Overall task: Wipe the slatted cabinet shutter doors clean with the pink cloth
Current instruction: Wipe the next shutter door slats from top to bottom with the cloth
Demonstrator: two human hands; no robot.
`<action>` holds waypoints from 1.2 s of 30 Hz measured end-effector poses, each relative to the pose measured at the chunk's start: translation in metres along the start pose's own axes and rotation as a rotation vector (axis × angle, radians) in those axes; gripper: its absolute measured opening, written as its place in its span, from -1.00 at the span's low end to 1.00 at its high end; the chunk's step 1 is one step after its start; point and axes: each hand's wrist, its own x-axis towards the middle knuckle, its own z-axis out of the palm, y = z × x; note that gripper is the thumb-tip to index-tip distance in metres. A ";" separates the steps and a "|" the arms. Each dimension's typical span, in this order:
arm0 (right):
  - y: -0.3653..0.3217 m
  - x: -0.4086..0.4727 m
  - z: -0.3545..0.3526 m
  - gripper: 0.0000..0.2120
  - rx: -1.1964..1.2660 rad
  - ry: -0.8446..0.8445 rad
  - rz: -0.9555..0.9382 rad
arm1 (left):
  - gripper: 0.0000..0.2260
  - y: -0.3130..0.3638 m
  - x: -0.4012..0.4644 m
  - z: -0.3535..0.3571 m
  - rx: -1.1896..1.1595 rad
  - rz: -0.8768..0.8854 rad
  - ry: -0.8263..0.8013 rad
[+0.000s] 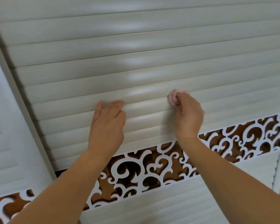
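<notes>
Cream slatted shutter door (152, 50) filling view, white scrollwork fretwork band (152, 165) over brown below it, left hand (107, 125) flat on slats, grip released, right hand (188, 117) grip clenched around bunched pink cloth (172, 97) pressed against a slat

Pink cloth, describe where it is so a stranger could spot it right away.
Find the pale slatted door above the brown-and-white scrollwork band. Two hands rest on its lower slats. The pink cloth is bunched in the right hand; it is the only pink thing there.
</notes>
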 end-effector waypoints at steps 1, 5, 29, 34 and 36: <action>-0.012 -0.010 0.008 -0.80 0.004 -0.039 -0.069 | -0.75 -0.001 0.000 0.000 0.001 0.006 -0.001; -0.052 -0.046 0.040 -0.76 -0.083 -0.134 -0.363 | -0.72 -0.002 0.002 -0.002 0.009 0.018 -0.015; 0.054 -0.007 -0.020 -0.75 -0.226 0.054 0.268 | -0.73 0.004 -0.004 -0.003 0.051 -0.033 -0.068; -0.010 -0.050 0.008 -0.79 -0.054 -0.099 -0.034 | -0.72 0.007 -0.005 -0.002 0.034 -0.066 -0.095; -0.028 -0.069 0.023 -0.72 -0.071 -0.182 -0.215 | -0.72 0.007 -0.005 -0.002 0.043 -0.071 -0.110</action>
